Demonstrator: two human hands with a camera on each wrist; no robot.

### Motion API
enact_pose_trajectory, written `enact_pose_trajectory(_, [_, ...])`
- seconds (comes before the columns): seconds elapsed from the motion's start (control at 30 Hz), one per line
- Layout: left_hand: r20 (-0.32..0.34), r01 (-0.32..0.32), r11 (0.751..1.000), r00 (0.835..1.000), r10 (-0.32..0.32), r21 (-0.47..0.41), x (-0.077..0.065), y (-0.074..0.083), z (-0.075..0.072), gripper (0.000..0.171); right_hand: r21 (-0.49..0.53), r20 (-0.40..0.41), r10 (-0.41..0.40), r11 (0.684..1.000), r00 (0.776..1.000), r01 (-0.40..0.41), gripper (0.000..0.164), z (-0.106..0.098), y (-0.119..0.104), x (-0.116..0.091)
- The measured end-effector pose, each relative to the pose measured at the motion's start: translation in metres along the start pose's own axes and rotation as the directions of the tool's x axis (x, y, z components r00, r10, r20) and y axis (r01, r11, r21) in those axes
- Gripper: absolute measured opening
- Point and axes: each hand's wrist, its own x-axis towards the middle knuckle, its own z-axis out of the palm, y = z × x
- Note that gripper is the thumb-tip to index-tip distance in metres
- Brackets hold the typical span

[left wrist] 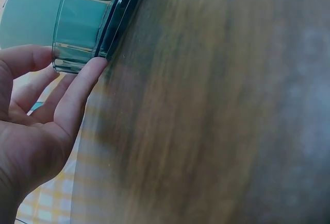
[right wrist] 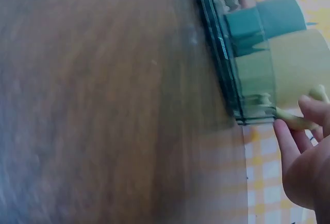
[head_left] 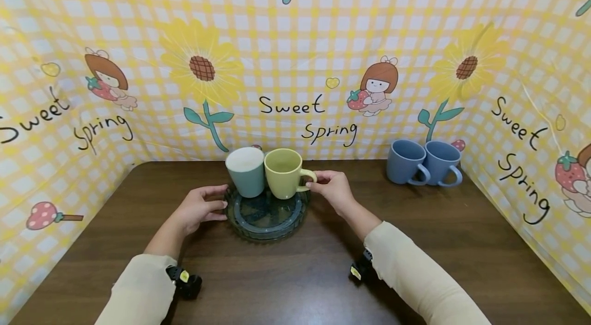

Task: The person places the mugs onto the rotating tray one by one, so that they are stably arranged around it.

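A round, see-through dark teal tray (head_left: 269, 222) with a raised ribbed wall sits on the table. Side by side at its back stand a teal cup (head_left: 247, 176) and a yellow-green mug (head_left: 282, 176), both upright. My left hand (head_left: 200, 207) is at the tray's left side, fingers spread and fairly straight; in the left wrist view the fingertips (left wrist: 95, 64) touch its wall and base. On the other side, my right hand (head_left: 334, 191) pinches the yellow-green mug's handle (right wrist: 296, 120) between thumb and fingers, right beside the tray's rim.
Two blue mugs (head_left: 406, 161) stand close together at the table's back right, handles toward the front right. A yellow checked cloth (head_left: 286, 58) with printed flowers and lettering hangs along the back and sides of the brown table (head_left: 277, 284).
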Motion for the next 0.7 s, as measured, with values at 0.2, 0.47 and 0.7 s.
enact_pose_trajectory(0.2, [-0.007,0.005,1.0,1.0,-0.005,-0.009,-0.0011,-0.0037,-0.0002,0.059,0.057,0.045,-0.077,0.996,0.996,0.075,0.026,-0.0043,-0.0031,-0.0029])
enact_pose_trajectory(0.47, [-0.005,0.001,1.0,1.0,-0.001,-0.028,-0.0047,-0.0038,0.0029,0.061,0.062,0.013,-0.056,0.997,0.998,0.056,0.026,0.0,-0.0057,-0.0062])
enact_pose_trajectory(0.7, [-0.001,-0.007,0.999,1.0,0.007,-0.034,-0.0068,-0.0046,0.0029,0.061,0.071,0.022,-0.027,0.997,0.999,0.025,0.025,0.0009,-0.007,-0.0025])
